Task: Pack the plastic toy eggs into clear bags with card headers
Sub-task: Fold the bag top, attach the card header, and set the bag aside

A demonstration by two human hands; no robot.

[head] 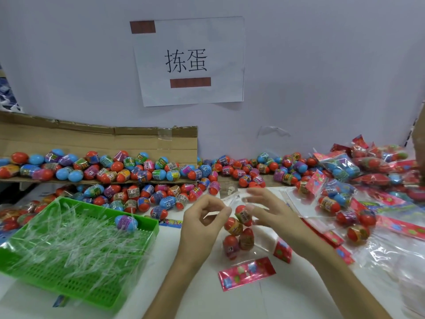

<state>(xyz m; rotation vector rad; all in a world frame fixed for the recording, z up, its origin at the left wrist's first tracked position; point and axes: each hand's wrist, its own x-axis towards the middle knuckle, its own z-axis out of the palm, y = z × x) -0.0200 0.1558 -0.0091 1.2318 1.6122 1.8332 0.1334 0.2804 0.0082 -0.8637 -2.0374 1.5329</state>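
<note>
Toy eggs [236, 234] in clear bag [264, 238]: mouth pinched by left grip [202, 217]; right grip [268, 209] spread loose beside top egg [243, 214].

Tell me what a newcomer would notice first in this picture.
The white paper sign with two big black characters, taped to the wall at top centre, stands out first. Below it, a heap of red, blue and purple toy eggs runs along the back of the table. In front, the left hand pinches the mouth of a clear bag holding eggs, the right hand beside it.
</note>
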